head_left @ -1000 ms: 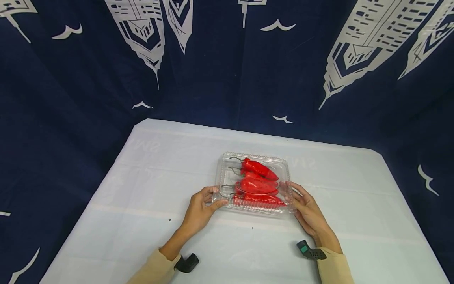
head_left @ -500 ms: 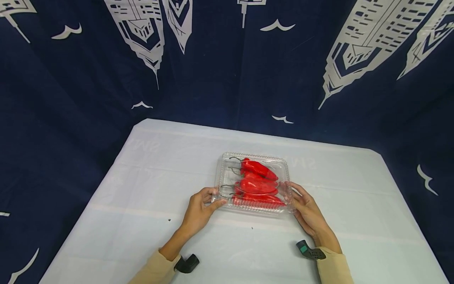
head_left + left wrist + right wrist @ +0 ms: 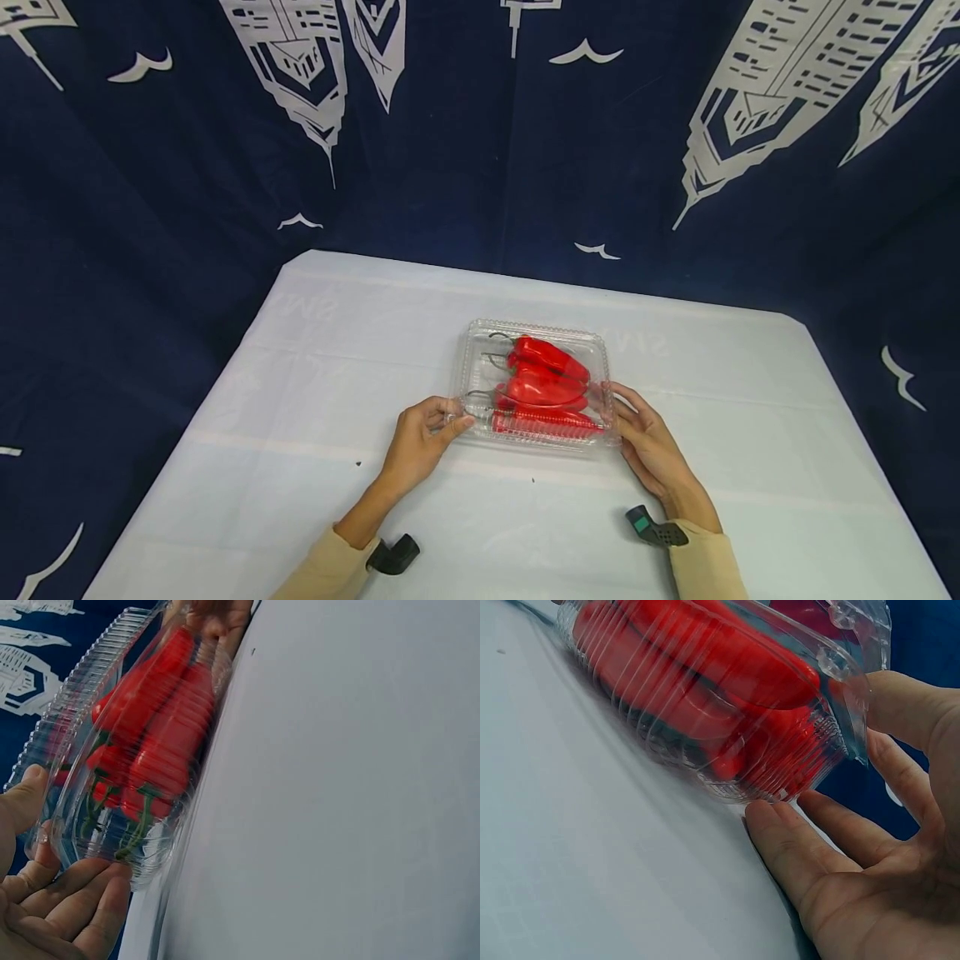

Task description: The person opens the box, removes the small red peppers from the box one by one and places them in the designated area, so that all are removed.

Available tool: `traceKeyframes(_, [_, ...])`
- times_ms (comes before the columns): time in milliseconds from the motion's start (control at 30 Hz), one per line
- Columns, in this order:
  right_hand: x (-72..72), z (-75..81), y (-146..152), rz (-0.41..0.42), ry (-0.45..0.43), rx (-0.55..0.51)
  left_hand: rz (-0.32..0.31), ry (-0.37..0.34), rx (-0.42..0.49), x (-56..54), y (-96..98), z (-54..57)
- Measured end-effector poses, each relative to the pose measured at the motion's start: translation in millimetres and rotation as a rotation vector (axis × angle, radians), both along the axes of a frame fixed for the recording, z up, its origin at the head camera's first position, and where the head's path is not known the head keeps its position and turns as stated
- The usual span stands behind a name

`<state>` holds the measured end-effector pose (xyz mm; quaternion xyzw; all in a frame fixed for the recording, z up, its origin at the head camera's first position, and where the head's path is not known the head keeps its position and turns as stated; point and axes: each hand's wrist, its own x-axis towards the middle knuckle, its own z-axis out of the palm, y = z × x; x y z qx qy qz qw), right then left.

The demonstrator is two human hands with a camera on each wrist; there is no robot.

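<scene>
A clear plastic clamshell box [image 3: 603, 354] with several red peppers [image 3: 542, 385] inside lies between my two hands. My left hand [image 3: 416, 440] grips its near left corner, thumb [image 3: 28, 796] at the lid's rim and the other fingers at the base. On the opposite side my right hand [image 3: 658, 450] holds the near right corner, thumb [image 3: 900, 709] at the rim and fingertips against the ribbed base wall. In the left wrist view the lid [image 3: 86, 679] stands apart from the base along its edge. Green stems [image 3: 139, 821] show through the left end.
A white-covered table [image 3: 315, 500] lies under the box, with small dark specks near the left arm. Behind hangs a dark blue cloth [image 3: 480, 167] with pale buildings and birds printed on it. Each wrist wears a black device [image 3: 395, 555].
The lid has shifted slightly over the peppers, which show more clearly in the head view. My left hand has moved a little to the left; the right hand stays nearly still.
</scene>
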<state>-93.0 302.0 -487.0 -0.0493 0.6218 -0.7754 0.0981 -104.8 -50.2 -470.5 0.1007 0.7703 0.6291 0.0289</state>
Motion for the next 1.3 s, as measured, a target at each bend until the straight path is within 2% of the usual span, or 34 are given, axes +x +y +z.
traceKeyframes(333, [-0.4,0.1,-0.2,0.001,0.008,0.026,-0.028,-0.019,-0.016,-2.2,-4.1,2.6])
traceKeyframes(567, [0.1,-1.6,0.8,0.007,0.018,0.033,-0.054,-0.059,0.018,-3.6,-4.0,2.1])
traceKeyframes(933, [1.4,1.7,0.8,-0.028,-0.046,0.085,-0.167,-0.059,0.032,-8.8,-8.8,8.3])
traceKeyframes(1167, [-0.8,2.7,-1.9,-0.020,-0.021,0.080,-0.149,-0.036,0.002,-16.0,-11.5,14.8])
traceKeyframes(1300, [-0.9,2.6,-1.8,-0.025,-0.039,0.098,-0.158,-0.044,0.004,-22.1,-11.6,17.6])
